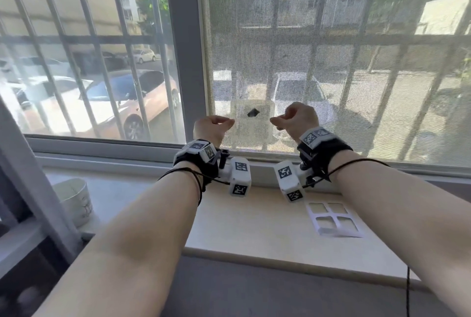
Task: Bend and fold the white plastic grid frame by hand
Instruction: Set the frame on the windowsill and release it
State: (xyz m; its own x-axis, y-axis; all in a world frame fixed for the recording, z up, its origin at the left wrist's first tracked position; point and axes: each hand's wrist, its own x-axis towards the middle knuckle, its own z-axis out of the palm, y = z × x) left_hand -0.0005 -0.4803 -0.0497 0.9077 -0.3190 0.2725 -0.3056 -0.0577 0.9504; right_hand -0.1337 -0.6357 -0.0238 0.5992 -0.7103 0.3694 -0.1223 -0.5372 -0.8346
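While held up at the mesh screen (280,36): two hands, left hand (212,126) and right hand (298,117), fingers curled, each pinching a side edge of one translucent square patch (252,130) over one dark hole (253,112). Flat on the sill (254,227), untouched: one white grid frame (332,215), four square openings. One paper cup (76,202), far left.

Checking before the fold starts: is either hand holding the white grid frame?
No: the white grid frame lies flat on the windowsill, while both hands are raised at the window screen.
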